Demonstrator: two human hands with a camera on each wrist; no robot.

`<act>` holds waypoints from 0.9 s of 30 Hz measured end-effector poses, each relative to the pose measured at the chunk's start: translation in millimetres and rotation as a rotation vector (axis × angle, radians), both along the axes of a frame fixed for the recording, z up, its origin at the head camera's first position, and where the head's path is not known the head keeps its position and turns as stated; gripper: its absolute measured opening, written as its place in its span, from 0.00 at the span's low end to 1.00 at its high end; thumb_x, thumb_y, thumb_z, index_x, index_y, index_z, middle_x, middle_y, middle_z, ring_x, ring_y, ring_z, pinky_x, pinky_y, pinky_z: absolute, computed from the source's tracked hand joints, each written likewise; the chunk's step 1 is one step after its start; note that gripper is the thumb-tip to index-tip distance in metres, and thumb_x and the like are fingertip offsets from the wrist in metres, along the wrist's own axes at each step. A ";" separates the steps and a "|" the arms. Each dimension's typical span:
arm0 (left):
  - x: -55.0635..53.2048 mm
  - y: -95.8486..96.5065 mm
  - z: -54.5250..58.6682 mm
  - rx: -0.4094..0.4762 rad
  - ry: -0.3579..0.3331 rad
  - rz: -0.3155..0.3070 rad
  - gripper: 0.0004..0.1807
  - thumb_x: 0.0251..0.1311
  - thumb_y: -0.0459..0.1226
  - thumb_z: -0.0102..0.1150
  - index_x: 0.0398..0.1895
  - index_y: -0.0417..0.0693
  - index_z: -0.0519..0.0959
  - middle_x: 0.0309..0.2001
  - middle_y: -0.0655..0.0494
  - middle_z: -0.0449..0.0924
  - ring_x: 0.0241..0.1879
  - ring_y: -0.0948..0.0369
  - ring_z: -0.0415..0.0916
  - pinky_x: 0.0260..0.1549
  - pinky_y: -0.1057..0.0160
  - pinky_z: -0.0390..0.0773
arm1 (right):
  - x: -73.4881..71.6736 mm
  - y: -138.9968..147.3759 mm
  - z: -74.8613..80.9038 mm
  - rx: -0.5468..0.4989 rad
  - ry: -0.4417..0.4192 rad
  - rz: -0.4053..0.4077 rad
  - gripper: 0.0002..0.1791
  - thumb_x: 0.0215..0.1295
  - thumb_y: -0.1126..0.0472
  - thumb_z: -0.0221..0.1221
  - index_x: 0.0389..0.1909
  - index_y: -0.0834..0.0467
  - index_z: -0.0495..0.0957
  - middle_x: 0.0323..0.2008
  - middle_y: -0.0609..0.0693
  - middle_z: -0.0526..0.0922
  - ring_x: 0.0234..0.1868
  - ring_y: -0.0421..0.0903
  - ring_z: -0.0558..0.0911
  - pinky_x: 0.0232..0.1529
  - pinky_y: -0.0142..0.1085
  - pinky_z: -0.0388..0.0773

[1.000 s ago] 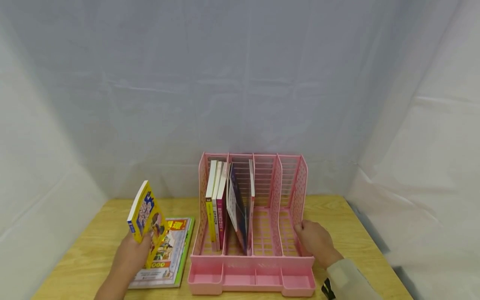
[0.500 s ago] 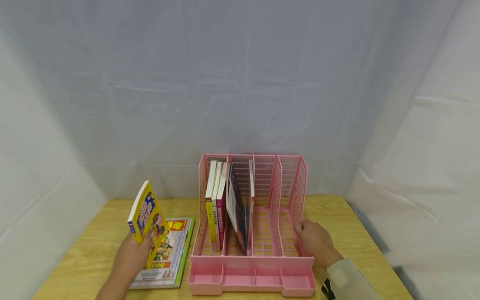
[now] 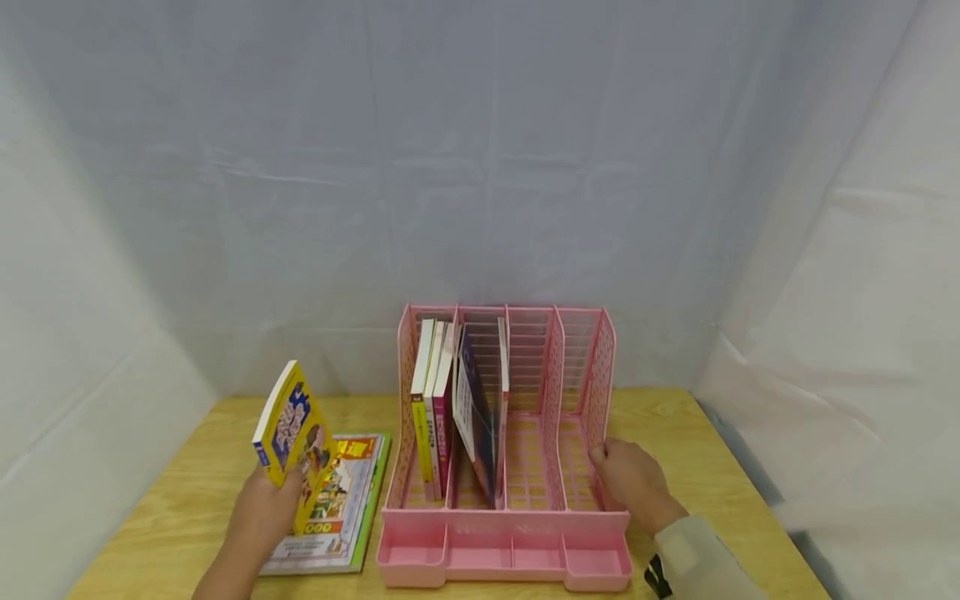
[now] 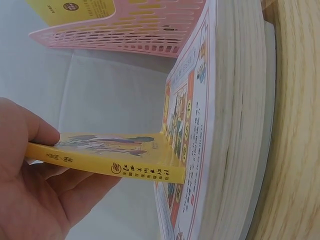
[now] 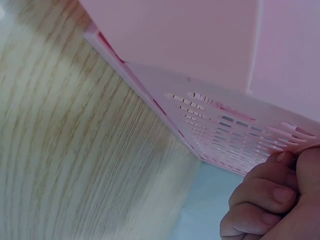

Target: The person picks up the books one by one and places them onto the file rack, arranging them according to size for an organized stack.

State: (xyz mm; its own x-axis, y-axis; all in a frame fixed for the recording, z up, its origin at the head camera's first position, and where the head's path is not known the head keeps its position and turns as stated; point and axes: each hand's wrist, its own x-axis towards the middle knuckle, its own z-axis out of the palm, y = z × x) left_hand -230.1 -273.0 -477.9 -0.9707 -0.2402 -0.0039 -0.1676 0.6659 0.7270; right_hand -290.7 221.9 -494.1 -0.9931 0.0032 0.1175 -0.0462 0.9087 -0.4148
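Observation:
My left hand [image 3: 262,508] pinches a thin yellow book [image 3: 300,442] with a blue-lettered cover and holds it upright. In the left wrist view the book's lower edge [image 4: 175,174] meets the illustrated cover of the top book in a stack [image 4: 245,100]. On the right, my right hand [image 3: 630,479] grips the outer side panel of a pink desk file rack [image 3: 504,523]; its curled fingers [image 5: 265,195] show against the slotted wall in the right wrist view. Several books [image 3: 432,417] stand in the leftmost slot. The second slot holds a leaning dark-covered book [image 3: 480,417] and a thin upright one [image 3: 503,375].
The stack [image 3: 330,542], with a green-edged book in it, lies left of the rack on the wooden table [image 3: 172,475]. Shallow pink trays [image 3: 480,560] run along the rack's front. Pale sheeting [image 3: 480,167] hangs behind and on both sides.

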 end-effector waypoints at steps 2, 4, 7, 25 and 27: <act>-0.5 -0.1 0.3 0.001 -0.008 0.001 0.37 0.78 0.46 0.37 0.79 0.29 0.48 0.70 0.22 0.62 0.64 0.30 0.70 0.59 0.34 0.75 | 0.3 -0.2 1.1 -0.008 -0.005 -0.001 0.22 0.79 0.49 0.46 0.23 0.54 0.70 0.21 0.50 0.73 0.25 0.48 0.71 0.29 0.43 0.70; -0.5 0.0 0.7 0.001 -0.015 0.005 0.37 0.78 0.46 0.37 0.79 0.29 0.48 0.70 0.22 0.61 0.64 0.30 0.70 0.59 0.34 0.75 | 0.1 -0.3 1.5 -0.005 -0.009 0.001 0.22 0.79 0.49 0.46 0.23 0.53 0.71 0.21 0.50 0.73 0.25 0.48 0.72 0.29 0.43 0.70; -0.4 0.5 1.8 0.001 -0.020 0.007 0.37 0.78 0.46 0.37 0.80 0.30 0.47 0.70 0.22 0.61 0.65 0.30 0.69 0.59 0.33 0.74 | -0.2 -0.5 2.0 0.001 -0.012 0.003 0.22 0.79 0.49 0.46 0.24 0.54 0.71 0.22 0.50 0.74 0.26 0.48 0.72 0.30 0.44 0.71; 0.3 6.0 0.9 -0.005 0.000 0.000 0.35 0.79 0.44 0.37 0.79 0.29 0.49 0.72 0.23 0.59 0.68 0.29 0.65 0.64 0.31 0.67 | 2.0 2.8 2.3 -0.007 -0.010 0.008 0.22 0.79 0.50 0.44 0.21 0.53 0.69 0.20 0.50 0.72 0.25 0.48 0.71 0.28 0.41 0.68; 0.6 4.8 1.8 -0.005 -0.013 0.010 0.35 0.79 0.45 0.36 0.79 0.30 0.49 0.73 0.24 0.58 0.68 0.30 0.64 0.65 0.31 0.66 | 1.3 1.3 2.6 -0.011 -0.013 0.019 0.22 0.79 0.50 0.44 0.22 0.53 0.69 0.20 0.50 0.72 0.25 0.48 0.71 0.29 0.41 0.68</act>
